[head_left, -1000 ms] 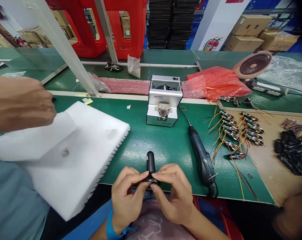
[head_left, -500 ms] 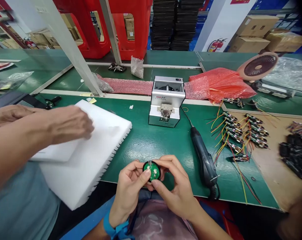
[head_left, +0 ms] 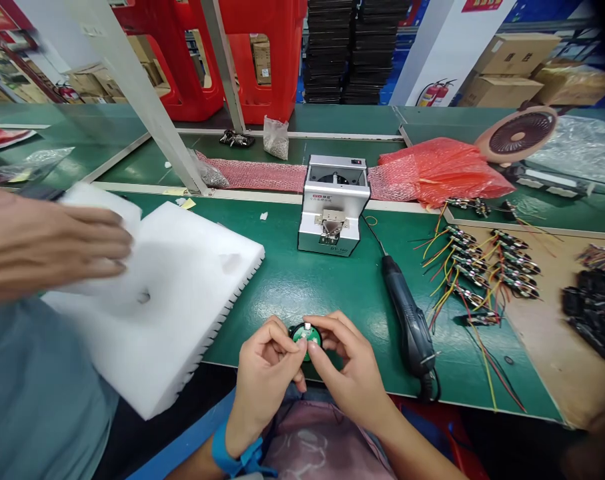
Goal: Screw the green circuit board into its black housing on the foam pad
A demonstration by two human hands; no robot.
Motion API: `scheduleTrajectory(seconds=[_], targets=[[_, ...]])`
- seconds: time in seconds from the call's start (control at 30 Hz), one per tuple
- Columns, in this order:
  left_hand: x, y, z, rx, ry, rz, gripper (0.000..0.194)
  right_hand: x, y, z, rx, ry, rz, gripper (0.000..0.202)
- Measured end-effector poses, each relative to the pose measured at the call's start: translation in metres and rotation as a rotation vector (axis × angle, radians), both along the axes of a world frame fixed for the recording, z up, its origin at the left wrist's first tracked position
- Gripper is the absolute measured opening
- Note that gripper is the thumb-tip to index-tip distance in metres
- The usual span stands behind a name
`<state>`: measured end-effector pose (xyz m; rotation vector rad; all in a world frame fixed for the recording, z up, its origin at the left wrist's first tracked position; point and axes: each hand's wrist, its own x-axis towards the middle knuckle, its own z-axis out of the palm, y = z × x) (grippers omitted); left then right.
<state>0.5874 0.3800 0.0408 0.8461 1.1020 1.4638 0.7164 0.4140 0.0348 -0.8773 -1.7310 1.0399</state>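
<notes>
A small round green circuit board in a black rim [head_left: 313, 333] is held between my two hands, just above the bench's front edge. My left hand [head_left: 271, 357] grips it from the left, with the thumb lying across its face. From the right, my right hand [head_left: 349, 370] pinches its rim, index finger at the top and thumb near the lower face. Pale connector parts show on the board; the fingers hide much of it. Beyond the hands stands a silver screw feeder [head_left: 333, 207]. A black electric screwdriver [head_left: 407, 320] lies to the right.
At left, a co-worker's hand [head_left: 57, 243] is over a white foam block [head_left: 182, 300]. Several wired circuit boards [head_left: 467, 260] lie at right, beside black parts [head_left: 592, 313]. Red bubble wrap [head_left: 432, 170] and a fan [head_left: 517, 137] are at the back.
My fingers have shifted over the round board, with both thumbs now closer together and covering more of it. The co-worker's hand has moved left, and a white foam piece has been lifted.
</notes>
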Motion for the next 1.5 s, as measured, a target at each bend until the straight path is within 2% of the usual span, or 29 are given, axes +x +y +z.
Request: scheduleTrajectory(seconds=[0.17, 0.3, 0.47, 0.53, 0.67, 0.77, 0.9, 1.2, 1.37, 1.5], targets=[[0.0, 0.0, 0.005, 0.014, 0.066, -0.06, 0.026, 0.004, -0.003, 0.0, -0.011, 0.066, -0.01, 0.024], [-0.004, 0.002, 0.002, -0.015, 0.152, -0.077, 0.028, 0.005, -0.003, 0.001, -0.024, 0.096, -0.014, 0.025], [-0.007, 0.001, -0.001, 0.147, 0.447, -0.072, 0.021, 0.002, -0.003, -0.001, -0.002, 0.15, -0.022, 0.025], [-0.008, -0.001, -0.001, 0.183, 0.495, -0.071, 0.023, 0.002, -0.003, -0.001, 0.016, 0.146, -0.023, 0.028], [-0.009, -0.005, -0.001, 0.205, 0.532, -0.024, 0.026, 0.007, -0.002, 0.003, 0.138, 0.063, 0.026, 0.035], [-0.01, -0.008, 0.0, 0.25, 0.667, 0.02, 0.029, 0.009, -0.002, 0.006, 0.234, 0.022, 0.047, 0.033], [-0.011, -0.011, 0.001, 0.36, 0.829, 0.077, 0.034, 0.007, -0.003, 0.007, 0.253, 0.067, 0.005, 0.028], [-0.016, -0.013, -0.009, 0.513, 0.97, 0.248, 0.039, 0.0, -0.005, 0.005, 0.268, 0.14, -0.08, 0.024], [-0.019, -0.013, -0.011, 0.51, 0.96, 0.197, 0.038, -0.002, -0.003, 0.008, 0.296, 0.168, -0.07, 0.021], [-0.019, -0.012, -0.009, 0.52, 0.951, 0.187, 0.037, 0.002, -0.001, 0.014, 0.207, 0.117, -0.003, 0.023]])
